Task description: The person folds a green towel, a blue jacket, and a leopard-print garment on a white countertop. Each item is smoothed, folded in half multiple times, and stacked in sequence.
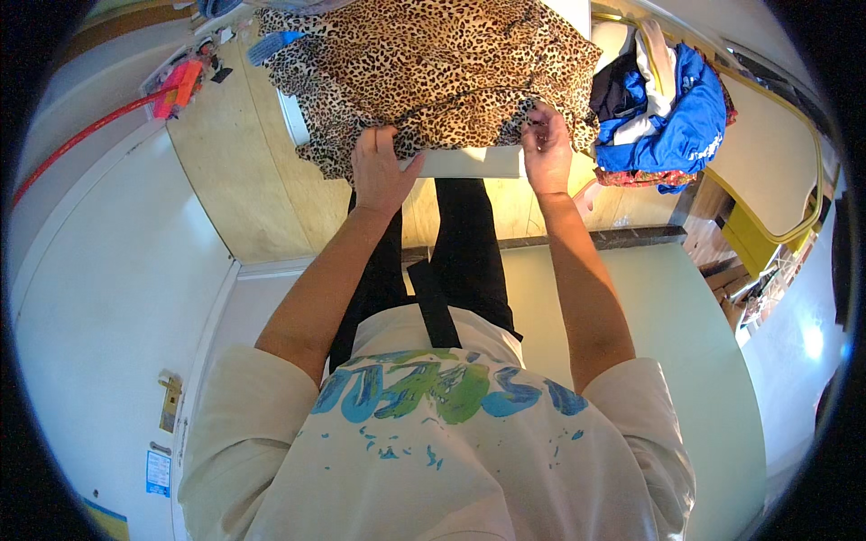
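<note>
A leopard-print garment (433, 61) is spread over a white board or low table (467, 163), whose near edge shows below the cloth. My left hand (380, 166) rests at the garment's near left edge, its fingertips on the fabric and its thumb out to the side. At the near right edge is my right hand (549, 149), fingers loosely curled against the print. Whether either hand pinches the cloth is hidden. A dark seam or fold curves across the garment between and above the hands.
Right of the garment, a pile of clothes (670, 128) with a blue jacket lies on a gold-rimmed chair (764, 149). A blue brush-like item (274, 47) shows at left. A white door (115, 270) stands left, near a red pole (88, 142) and orange-pink item (177, 88).
</note>
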`<state>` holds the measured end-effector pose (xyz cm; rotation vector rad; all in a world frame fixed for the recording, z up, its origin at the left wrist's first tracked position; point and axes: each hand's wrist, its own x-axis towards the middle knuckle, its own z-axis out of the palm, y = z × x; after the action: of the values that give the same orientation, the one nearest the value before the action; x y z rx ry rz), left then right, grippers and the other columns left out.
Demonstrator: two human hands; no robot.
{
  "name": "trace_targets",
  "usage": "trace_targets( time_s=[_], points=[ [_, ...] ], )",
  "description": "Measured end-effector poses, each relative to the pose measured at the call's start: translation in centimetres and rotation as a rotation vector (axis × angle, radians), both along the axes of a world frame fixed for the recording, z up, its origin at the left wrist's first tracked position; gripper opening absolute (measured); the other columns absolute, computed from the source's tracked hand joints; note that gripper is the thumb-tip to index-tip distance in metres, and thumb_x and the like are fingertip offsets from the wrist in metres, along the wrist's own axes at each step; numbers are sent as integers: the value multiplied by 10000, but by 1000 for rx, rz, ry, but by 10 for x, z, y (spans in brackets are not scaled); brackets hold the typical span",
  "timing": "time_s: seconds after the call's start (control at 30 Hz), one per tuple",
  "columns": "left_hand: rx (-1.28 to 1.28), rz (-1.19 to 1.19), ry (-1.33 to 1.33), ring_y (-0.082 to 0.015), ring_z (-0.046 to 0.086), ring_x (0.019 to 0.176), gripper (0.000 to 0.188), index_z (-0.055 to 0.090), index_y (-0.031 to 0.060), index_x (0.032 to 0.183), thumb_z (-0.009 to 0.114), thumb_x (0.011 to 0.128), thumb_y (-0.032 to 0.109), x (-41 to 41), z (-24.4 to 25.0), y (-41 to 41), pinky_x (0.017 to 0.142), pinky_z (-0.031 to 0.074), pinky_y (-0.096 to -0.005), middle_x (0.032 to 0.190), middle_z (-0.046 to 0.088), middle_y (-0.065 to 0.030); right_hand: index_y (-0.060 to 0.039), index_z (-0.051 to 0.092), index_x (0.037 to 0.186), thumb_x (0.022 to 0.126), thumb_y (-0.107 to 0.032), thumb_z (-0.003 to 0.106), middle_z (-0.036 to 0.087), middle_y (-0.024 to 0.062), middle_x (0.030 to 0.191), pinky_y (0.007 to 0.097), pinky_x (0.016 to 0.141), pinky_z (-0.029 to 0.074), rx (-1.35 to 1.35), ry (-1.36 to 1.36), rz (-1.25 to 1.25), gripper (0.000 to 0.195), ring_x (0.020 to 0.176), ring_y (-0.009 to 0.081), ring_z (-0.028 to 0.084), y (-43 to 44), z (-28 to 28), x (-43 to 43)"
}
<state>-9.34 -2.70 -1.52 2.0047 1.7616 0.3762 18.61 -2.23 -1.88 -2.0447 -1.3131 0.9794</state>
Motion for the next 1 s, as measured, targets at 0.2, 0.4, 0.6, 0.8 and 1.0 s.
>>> trace_targets(
  time_s=[0.2,0.4,0.6,0.8,1.0],
  points=[
    [-284,23,-70,-395,601,991,334,579,-4,1169,668,864,98,-27,-11,-12,869,517,-476,1110,547,-182,-130,542,1347,821,-67,674,574,160,1238,455,849,552,7,-272,229,545,982,371,643,36,11,-15],
    [-235,-108,-93,-371,647,953,287,648,-25,1162,625,877,-2,-49,3,-8,820,551,-447,1098,613,-179,-81,702,1022,817,-117,696,648,156,1024,433,793,548,-57,-203,285,208,922,359,651,25,-2,0],
    [-248,-88,-134,-379,590,920,303,656,-8,1148,578,858,-44,-51,39,-5,815,498,-456,940,561,-178,-15,684,980,807,-65,701,671,183,999,429,854,533,-47,-12,176,181,926,375,651,-9,12,11],
    [-226,-218,-101,-388,629,914,239,634,-2,1177,551,964,66,-74,29,32,807,522,-464,973,633,-213,-5,632,1132,807,-37,704,635,208,1161,424,971,497,125,-123,224,335,1081,394,611,16,13,2],
    [-108,-86,-22,-392,637,888,200,635,16,1105,584,954,138,-90,2,56,787,521,-464,993,643,-190,-37,518,1316,770,-2,716,580,178,1146,422,901,506,118,-199,31,582,999,345,600,20,5,29]
  ],
)
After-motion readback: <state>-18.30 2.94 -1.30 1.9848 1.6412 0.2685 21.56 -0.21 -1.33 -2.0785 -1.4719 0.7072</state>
